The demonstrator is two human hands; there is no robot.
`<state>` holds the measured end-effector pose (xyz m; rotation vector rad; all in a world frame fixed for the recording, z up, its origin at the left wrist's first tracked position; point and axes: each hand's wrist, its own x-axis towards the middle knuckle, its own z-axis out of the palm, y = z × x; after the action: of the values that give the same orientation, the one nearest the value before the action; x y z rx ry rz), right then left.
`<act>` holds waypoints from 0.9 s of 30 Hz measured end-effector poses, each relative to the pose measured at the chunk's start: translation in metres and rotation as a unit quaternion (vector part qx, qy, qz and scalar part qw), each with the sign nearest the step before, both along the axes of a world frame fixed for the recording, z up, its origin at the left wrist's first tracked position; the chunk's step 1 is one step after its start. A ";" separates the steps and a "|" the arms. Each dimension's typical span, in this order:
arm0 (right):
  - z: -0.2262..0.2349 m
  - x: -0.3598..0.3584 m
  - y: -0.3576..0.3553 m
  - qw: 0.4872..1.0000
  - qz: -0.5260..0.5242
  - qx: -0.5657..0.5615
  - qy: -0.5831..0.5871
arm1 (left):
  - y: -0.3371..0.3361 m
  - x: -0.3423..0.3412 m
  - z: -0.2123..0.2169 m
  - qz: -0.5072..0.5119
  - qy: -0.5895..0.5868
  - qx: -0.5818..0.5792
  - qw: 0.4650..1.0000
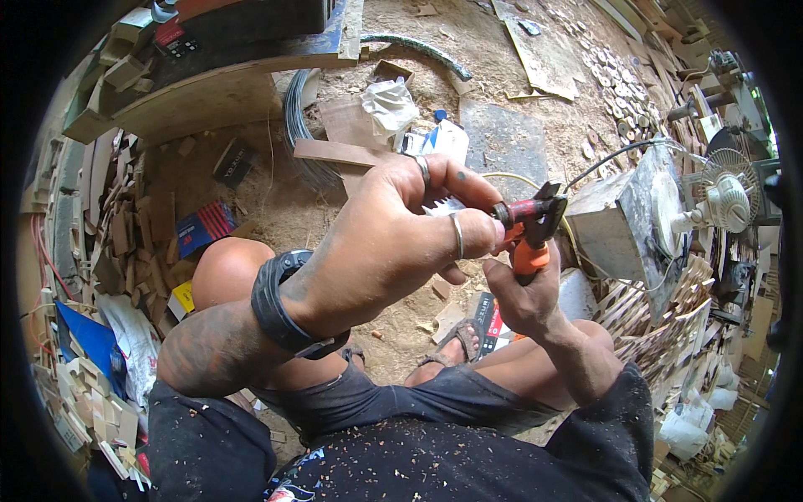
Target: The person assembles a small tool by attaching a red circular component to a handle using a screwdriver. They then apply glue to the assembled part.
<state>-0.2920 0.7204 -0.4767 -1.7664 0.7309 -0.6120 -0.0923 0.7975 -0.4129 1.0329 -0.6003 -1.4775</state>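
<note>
Above my knees, my left hand [381, 238] is closed in a pinch, thumb and forefinger on a small dark round end. That end joins a short red cylindrical piece [525, 209] pointing right. My right hand [531, 294] is wrapped round the orange handles of a pair of pliers [534, 259]. The dark metal head of the pliers is up against the right end of the red piece; I cannot tell how firmly the jaws bite it. My fingers hide part of both things.
Wood scraps and dust cover the ground. A coil of grey wire [301, 138] lies ahead beside a wooden strip [343, 153] and a crumpled white bag [389, 106]. A fan [726, 197] and a metal box [623, 222] stand at right. A bench [217, 88] fills the upper left.
</note>
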 end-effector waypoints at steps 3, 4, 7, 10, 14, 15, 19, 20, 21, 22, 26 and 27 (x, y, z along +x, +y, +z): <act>0.001 -0.001 0.003 0.998 -0.007 -0.037 0.042 | 0.000 -0.001 -0.002 0.003 -0.078 0.005 0.997; 0.001 0.000 0.003 0.997 -0.006 -0.062 0.038 | 0.001 -0.001 -0.002 0.005 -0.095 0.001 0.995; -0.001 0.001 -0.001 0.986 0.000 -0.162 0.030 | 0.003 -0.003 -0.003 0.020 -0.157 -0.008 0.987; -0.001 -0.001 -0.002 0.978 -0.013 -0.205 0.039 | 0.003 -0.005 -0.004 0.034 -0.192 -0.043 0.980; -0.002 -0.004 -0.002 0.973 -0.022 -0.221 0.055 | 0.002 -0.001 -0.008 0.008 -0.155 -0.041 0.987; -0.003 -0.005 -0.002 0.975 -0.014 -0.215 0.058 | 0.002 0.000 -0.009 -0.001 -0.141 -0.040 0.989; -0.003 -0.006 0.001 0.978 -0.004 -0.199 0.060 | 0.000 0.004 -0.012 -0.034 -0.116 -0.010 0.993; -0.002 -0.007 0.001 0.979 -0.001 -0.194 0.062 | 0.000 0.006 -0.012 -0.049 -0.101 -0.004 0.994; -0.002 -0.007 0.001 0.980 0.005 -0.190 0.059 | 0.000 0.007 -0.011 -0.065 -0.092 0.012 0.994; 0.000 -0.008 0.002 0.981 0.013 -0.185 0.060 | 0.001 0.007 -0.010 -0.067 -0.051 0.014 0.996; 0.001 -0.006 0.005 0.996 0.015 -0.085 0.022 | 0.004 0.007 -0.004 -0.075 0.035 0.050 0.995; 0.002 -0.005 0.006 0.998 0.012 -0.051 0.021 | 0.003 0.007 -0.004 -0.075 0.047 0.039 0.995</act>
<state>-0.2972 0.7259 -0.4752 -1.8856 0.7167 -0.6059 -0.0856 0.8009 -0.4166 0.9889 -0.5665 -1.6844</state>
